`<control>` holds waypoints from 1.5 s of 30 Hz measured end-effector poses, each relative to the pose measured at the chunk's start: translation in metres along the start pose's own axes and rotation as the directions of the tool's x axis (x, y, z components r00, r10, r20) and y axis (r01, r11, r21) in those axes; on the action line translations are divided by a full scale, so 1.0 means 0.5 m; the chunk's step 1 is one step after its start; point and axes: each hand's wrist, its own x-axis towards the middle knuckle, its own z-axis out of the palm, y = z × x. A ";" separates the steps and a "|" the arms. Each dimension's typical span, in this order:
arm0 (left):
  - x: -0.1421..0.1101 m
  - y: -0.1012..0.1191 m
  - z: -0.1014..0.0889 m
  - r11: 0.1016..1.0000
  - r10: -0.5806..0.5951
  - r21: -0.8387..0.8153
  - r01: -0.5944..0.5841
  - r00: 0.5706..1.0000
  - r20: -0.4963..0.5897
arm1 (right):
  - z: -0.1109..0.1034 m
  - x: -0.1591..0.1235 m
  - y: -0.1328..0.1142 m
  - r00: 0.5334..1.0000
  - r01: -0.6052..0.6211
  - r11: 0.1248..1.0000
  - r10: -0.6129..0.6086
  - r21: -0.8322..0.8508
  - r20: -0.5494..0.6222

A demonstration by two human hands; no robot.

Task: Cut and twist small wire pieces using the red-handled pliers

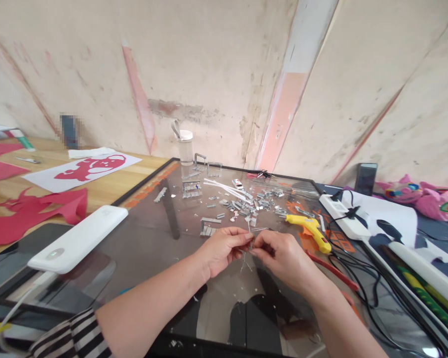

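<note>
My left hand (224, 248) and my right hand (281, 251) meet over the dark glossy tabletop (149, 263), fingers closed in a pinch. Between their fingertips is a thin wire piece (249, 227), one end poking up above the fingers and thin forked ends hanging below. Its middle is covered by my fingers. Just beyond the hands lies a scatter of small grey staple strips (233, 205), some whole and some broken. Several white sticks (226, 188) rest among them.
A yellow glue gun (311, 231) and red-handled pliers (334, 271) lie right, beside a white power strip (345, 219) with black cables. At left are a white power bank (80, 238) and red paper cutouts (30, 214). A lidded jar (185, 149) stands by the wall.
</note>
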 end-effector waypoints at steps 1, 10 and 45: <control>-0.001 0.000 0.001 1.000 -0.001 -0.003 0.001 1.000 0.002 | 0.000 0.000 0.001 1.000 0.000 1.000 0.000 -0.007 -0.002; -0.004 -0.001 0.006 1.000 -0.003 0.029 0.003 1.000 0.001 | -0.001 0.001 -0.005 0.998 -0.063 0.996 0.063 0.068 -0.001; -0.013 -0.002 0.007 0.984 -0.023 0.180 -0.003 0.989 0.145 | 0.022 0.023 0.035 0.879 -0.300 0.205 0.439 0.932 0.187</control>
